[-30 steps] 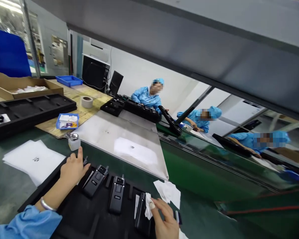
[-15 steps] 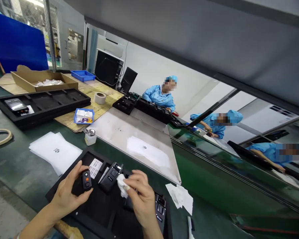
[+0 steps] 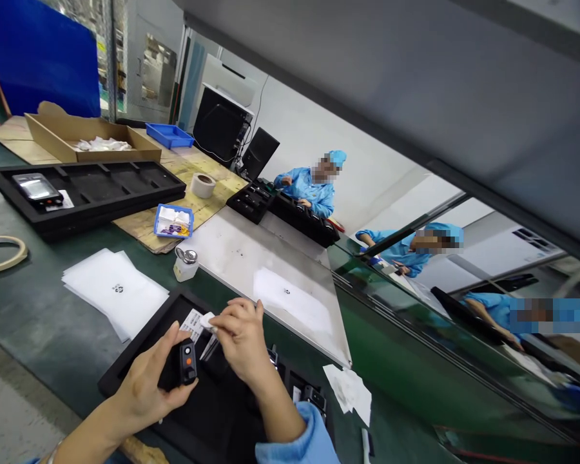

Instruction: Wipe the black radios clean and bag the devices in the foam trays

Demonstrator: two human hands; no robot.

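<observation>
My left hand (image 3: 142,386) grips a small black device (image 3: 187,362) by its edges, with its end bearing an orange button turned up. In my right hand (image 3: 241,341), a crumpled white wipe (image 3: 207,321) is pinched between thumb and fingers, a little above and beside the device. Both hands are over a black compartmented tray (image 3: 125,364). A white label sheet (image 3: 190,320) lies in its far left part. Another black device (image 3: 313,398) sits in the tray's right side; my right hand and forearm hide much of the middle.
White sheets (image 3: 118,290), a dispenser bottle (image 3: 186,265) and a small blue tray (image 3: 174,233) stand beyond my left hand. A second black tray (image 3: 89,212) is at the far left. Used white wipes (image 3: 348,390) lie at right. Co-workers in blue (image 3: 314,187) sit across the bench.
My right hand has moved left with the wipe, over the tray toward the device in my left hand. The view has shifted slightly.
</observation>
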